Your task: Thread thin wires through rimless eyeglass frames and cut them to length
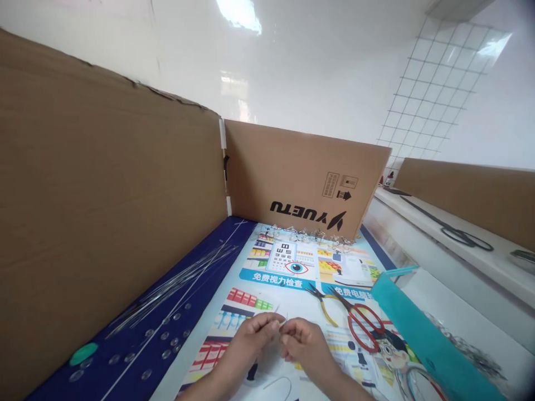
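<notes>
My left hand (259,333) and my right hand (304,341) are close together above a printed poster, thumbs and fingertips pinched. Between them a short thin wire (286,317) pokes up, very fine and partly hidden by the fingers. Below my hands, a bent hook of wire (279,380) lies on the poster. To the right are yellow-handled pliers (328,309) and red-handled scissors (364,324), both resting flat with their tips pointing away to the left.
Cardboard walls (108,184) stand left and behind. A bundle of straight wires (179,285), clear beads (166,335) and a green disc (83,353) lie on the blue strip. Clear pieces (309,235) line the back. A teal-edged box (426,328) holds metal bits; black scissors (463,238) lie on the ledge.
</notes>
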